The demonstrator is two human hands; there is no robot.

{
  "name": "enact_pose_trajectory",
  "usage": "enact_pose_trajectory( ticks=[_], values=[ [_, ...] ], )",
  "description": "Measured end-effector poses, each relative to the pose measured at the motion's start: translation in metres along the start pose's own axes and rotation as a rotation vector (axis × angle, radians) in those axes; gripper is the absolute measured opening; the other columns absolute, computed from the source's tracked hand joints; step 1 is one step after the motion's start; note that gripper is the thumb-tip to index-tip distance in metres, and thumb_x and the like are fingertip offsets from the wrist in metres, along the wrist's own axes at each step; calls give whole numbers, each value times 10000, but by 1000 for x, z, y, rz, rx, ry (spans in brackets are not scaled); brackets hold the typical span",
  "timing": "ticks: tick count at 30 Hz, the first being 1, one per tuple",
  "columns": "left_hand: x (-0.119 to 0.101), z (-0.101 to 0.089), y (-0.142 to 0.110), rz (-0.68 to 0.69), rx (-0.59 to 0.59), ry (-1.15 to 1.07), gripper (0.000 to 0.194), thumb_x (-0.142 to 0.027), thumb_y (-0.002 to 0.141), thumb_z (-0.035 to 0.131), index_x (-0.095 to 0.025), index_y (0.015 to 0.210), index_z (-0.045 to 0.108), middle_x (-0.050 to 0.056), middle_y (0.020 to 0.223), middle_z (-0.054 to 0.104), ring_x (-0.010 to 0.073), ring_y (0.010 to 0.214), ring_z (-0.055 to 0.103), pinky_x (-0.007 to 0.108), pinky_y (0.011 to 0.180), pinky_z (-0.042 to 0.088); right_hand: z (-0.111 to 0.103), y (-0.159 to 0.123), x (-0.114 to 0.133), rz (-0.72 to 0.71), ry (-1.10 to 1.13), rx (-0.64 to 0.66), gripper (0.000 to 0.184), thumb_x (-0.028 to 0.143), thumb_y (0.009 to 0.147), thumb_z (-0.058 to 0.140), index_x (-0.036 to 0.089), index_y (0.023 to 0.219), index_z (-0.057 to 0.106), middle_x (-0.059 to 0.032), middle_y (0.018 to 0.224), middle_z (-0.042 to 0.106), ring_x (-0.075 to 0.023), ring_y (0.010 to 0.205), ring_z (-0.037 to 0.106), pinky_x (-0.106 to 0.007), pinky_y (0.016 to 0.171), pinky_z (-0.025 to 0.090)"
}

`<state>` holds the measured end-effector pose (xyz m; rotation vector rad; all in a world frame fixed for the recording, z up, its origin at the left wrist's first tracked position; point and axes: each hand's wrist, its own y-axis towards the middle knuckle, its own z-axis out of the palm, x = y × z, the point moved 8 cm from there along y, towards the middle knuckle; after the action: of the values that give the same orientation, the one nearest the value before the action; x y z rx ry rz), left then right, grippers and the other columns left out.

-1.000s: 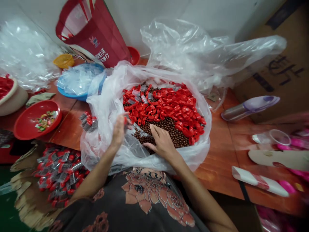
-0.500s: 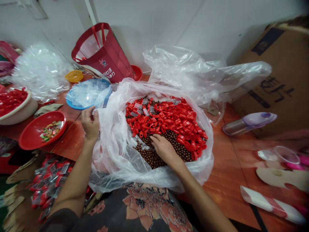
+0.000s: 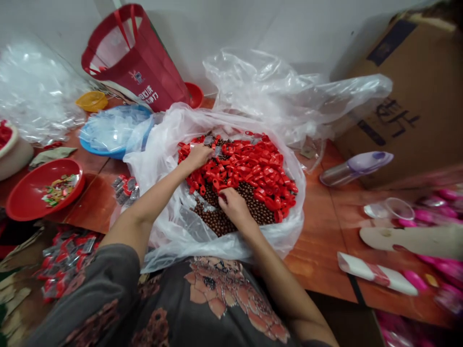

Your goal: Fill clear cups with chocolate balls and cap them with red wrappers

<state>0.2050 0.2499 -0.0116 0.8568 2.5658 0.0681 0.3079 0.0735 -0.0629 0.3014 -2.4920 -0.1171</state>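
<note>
In the middle of a wooden table, a wide clear plastic bag (image 3: 224, 248) lay open, and its soft rim made a loose ring around a heap of red plastic pieces (image 3: 249, 166) and small brown beads (image 3: 217, 221). Both arms of the person came in over the near rim, so the hands had the whole mouth of the bag for moving. The left hand (image 3: 197, 157) was half closed and pressed down into the red pieces at the far left of the heap. The right hand (image 3: 235, 206) was also half closed, with bent fingers, just where the red pieces met the brown beads. I cannot tell if either hand had hold of any piece, because the fingers were hidden in the heap.

Left of the bag, small packets of red pieces (image 3: 125, 190) lay on the table, near a red bowl (image 3: 43, 189) and a blue plate (image 3: 90, 144) with clear plastic on it. Behind stood a red cloth bag (image 3: 144, 72). On the right were a cardboard box (image 3: 408, 106) and a purple and silver bottle (image 3: 356, 168), and blurred pink things lay near the table's right end.
</note>
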Motion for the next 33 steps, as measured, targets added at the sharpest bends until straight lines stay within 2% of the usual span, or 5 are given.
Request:
enact_pose_trajectory(
  ticks=[4, 10, 19, 25, 33],
  values=[
    [-14, -4, -42, -104, 105, -253, 322, -249, 767, 700, -148, 1073, 694, 57, 892, 683, 187, 817, 608, 292, 762, 442, -40, -34, -49, 296, 460, -296, 155, 327, 862, 588, 198, 931, 640, -35, 887, 679, -176, 775, 620, -309, 746, 497],
    [-56, 65, -120, -344, 574, -500, 235, -284, 746, 704, -174, 948, 756, 6, 703, 697, 129, 581, 588, 230, 574, 408, -62, -74, -84, 508, 777, -467, 263, 446, 788, 699, 190, 788, 637, 17, 761, 642, -125, 686, 571, -266, 658, 459],
    [-81, 129, -79, -478, 409, -729, 146, -201, 723, 728, -125, 844, 757, 23, 707, 685, 141, 597, 590, 266, 640, 474, -68, -93, -82, 529, 940, -566, 462, 377, 789, 712, 264, 1191, 514, -2, 916, 678, -143, 809, 642, -262, 636, 529],
    [-93, 139, -69, -379, 273, -831, 209, -256, 709, 740, -125, 872, 747, 2, 715, 686, 144, 687, 600, 271, 745, 460, -69, -97, -85, 522, 914, -545, 663, 363, 817, 665, 300, 1404, 364, -16, 945, 663, -165, 812, 646, -330, 710, 579],
    [-89, 151, -72, -489, 218, -1127, 304, -252, 608, 803, -122, 858, 688, -14, 719, 661, 120, 666, 576, 268, 710, 462, -70, -97, -81, 541, 786, -500, 642, 419, 882, 572, 304, 1457, 312, -60, 1053, 656, -191, 850, 647, -376, 742, 585]
  ],
)
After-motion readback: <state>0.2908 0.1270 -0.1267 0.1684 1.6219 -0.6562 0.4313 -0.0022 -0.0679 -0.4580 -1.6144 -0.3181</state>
